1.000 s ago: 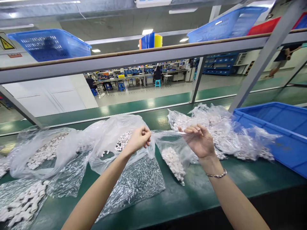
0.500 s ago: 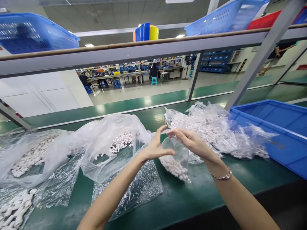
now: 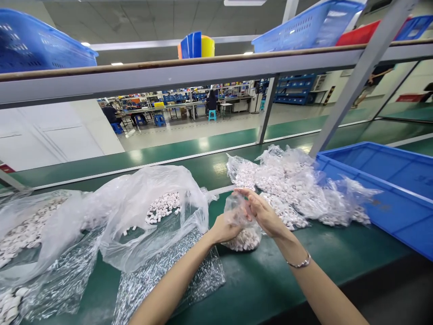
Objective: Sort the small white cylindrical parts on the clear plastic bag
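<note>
A clear plastic bag (image 3: 244, 240) with small white parts in its bottom rests on the green work surface, in front of me. My left hand (image 3: 226, 228) is closed around the side of the bag's upper part, its fingers partly hidden behind the film. With bent fingers my right hand (image 3: 260, 211) grips the bag near its top from the other side. Left of the hands lies a large open plastic bag (image 3: 158, 176) with loose white parts (image 3: 164, 206) in it. Beyond my right hand is a pile of filled clear bags (image 3: 291, 183).
A blue bin (image 3: 402, 194) stands at the right. Another open bag of white parts (image 3: 29, 225) lies far left, and a flat clear bag (image 3: 182, 275) lies under my left forearm. Overhead runs a shelf (image 3: 189, 70) with baskets; a slanted post (image 3: 352, 90) rises behind the pile.
My left hand, spread beside the bag before, has closed on its upper part. The bag now sits more upright with its neck gathered. The view has shifted slightly.
</note>
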A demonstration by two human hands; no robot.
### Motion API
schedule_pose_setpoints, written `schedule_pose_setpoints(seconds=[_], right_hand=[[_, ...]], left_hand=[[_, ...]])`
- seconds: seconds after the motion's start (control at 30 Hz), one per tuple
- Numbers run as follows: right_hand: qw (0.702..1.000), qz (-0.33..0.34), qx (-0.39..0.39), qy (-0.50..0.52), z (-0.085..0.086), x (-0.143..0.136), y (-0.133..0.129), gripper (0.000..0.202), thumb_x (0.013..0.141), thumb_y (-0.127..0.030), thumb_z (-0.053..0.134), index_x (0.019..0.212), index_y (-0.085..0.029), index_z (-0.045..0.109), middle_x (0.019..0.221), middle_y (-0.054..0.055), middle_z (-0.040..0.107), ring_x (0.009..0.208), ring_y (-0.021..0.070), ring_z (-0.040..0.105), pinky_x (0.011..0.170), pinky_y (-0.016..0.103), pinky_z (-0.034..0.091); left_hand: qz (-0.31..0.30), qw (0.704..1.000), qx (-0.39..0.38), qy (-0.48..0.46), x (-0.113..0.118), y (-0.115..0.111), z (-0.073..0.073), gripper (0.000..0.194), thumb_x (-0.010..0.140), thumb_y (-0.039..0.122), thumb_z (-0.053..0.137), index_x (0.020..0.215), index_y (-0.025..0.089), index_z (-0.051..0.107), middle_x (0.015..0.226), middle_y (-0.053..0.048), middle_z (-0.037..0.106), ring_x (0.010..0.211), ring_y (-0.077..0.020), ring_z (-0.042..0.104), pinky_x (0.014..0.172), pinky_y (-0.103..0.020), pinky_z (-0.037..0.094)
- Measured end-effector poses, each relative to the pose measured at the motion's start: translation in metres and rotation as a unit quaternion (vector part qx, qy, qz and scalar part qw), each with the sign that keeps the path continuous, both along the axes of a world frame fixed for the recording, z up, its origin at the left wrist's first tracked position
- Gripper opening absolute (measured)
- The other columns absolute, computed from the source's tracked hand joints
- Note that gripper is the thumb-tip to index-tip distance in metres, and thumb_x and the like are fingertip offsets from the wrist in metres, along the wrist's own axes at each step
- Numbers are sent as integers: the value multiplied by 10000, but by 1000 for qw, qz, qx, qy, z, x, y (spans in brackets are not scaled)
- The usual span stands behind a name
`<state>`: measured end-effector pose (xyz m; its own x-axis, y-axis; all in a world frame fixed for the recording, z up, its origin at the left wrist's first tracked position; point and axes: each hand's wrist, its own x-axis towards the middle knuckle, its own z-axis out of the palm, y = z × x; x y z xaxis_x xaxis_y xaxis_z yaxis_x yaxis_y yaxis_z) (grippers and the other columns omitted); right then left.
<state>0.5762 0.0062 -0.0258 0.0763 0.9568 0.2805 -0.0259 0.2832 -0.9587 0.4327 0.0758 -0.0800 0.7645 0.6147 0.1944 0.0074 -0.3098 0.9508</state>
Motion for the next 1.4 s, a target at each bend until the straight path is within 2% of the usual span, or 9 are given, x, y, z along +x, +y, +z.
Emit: schedule_pose_setpoints(seconds=[0.17,0.33,0.47,0.53,0.67,0.77,0.93,1.2,1.4], right_hand=[[1000,17,-12,12,-16,-1,4,525,953,-633,456,1323,-274,554,1313,73,590,1051,210,612,867,312,520],[1000,17,3,17,-27,-3,5,571,946,-652,445,1382,-288,492,1337,77,563,989,201,619,889,339,519],[996,-27,29,80,-34,1,2,480,968,-596,448,1371,-338,493,1387,39,510,840,144,610,864,315,530],[996,-34,22,74,-37,2,-1,474,975,-595,434,1374,-347,492,1411,33,493,850,148,613,873,321,530],[998,-36,11,-60,-40,-5,-4,575,943,-582,525,1445,-321,425,1468,64,442,1205,243,539,1037,383,451],[980,-76,54,-175,-39,-12,-4,514,965,-513,528,1427,-297,467,1437,80,459,1354,261,403,1158,433,315],[971,-114,67,-198,-34,-15,-5,390,1035,-440,380,1317,-281,597,1290,76,555,1258,235,497,1127,409,359],[969,-116,59,-208,-31,-14,-10,383,994,-452,482,1320,-289,600,1240,82,560,1208,252,514,1062,412,413],[995,-85,6,-57,-25,-4,-19,326,1008,-481,435,1062,-260,669,998,34,591,770,165,562,714,288,508]], left_hand=[[-78,995,-23,-65,0,-9,20,757,754,420,780,1392,174,456,1382,-146,525,1277,-317,495,1099,-460,390],[84,966,-190,-151,15,-5,15,478,914,585,500,1111,158,583,927,-70,658,892,-224,636,879,-378,506],[116,918,-295,-238,17,-4,12,386,963,545,358,866,195,490,878,-58,642,870,-206,639,835,-349,512],[132,930,-251,-232,15,-7,14,382,984,514,320,782,210,432,803,-43,617,846,-202,631,833,-343,503],[125,988,-8,-85,9,-16,20,369,1010,470,293,816,216,477,820,-38,592,811,-197,586,827,-338,470],[110,985,135,-9,6,-19,25,220,1003,353,347,990,212,516,979,-81,612,920,-235,581,865,-366,451],[44,983,181,2,-1,-18,30,238,934,247,482,1159,179,517,1127,-134,611,1056,-277,578,943,-389,448],[5,988,152,-11,-2,-19,29,321,939,211,451,1253,174,509,1198,-146,599,1102,-284,570,994,-417,436],[-56,993,-87,-60,-8,0,21,166,867,295,611,980,174,595,953,-47,637,932,-196,592,879,-303,456]])
